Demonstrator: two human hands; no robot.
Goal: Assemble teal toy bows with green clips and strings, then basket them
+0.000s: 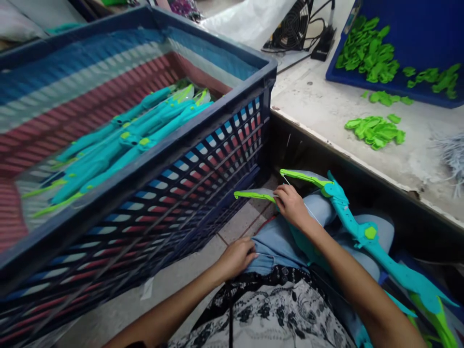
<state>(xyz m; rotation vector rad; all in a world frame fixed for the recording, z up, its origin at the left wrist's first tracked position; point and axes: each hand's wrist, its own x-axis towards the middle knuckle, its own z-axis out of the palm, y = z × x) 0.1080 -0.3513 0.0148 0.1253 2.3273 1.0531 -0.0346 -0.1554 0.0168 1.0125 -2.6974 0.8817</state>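
Observation:
My right hand (291,205) is closed on the base of a green limb (253,195) of a teal toy bow, whose body lies mostly hidden under my forearm. A thin white string runs near those fingers. Beside it, a second teal toy bow (350,222) with a green limb (304,177) lies across my lap, reaching toward the lower right. On my thigh, over the blue jeans (275,246), rests my left hand (237,258), its fingers curled in and nothing visible in them.
A large dark blue crate (217,125) with a striped lining stands at my left, holding several teal toy bows (126,137). Ahead on the white table (311,101) are green pieces (377,131), a blue bin (427,94) with more pieces, and a small fan (292,24).

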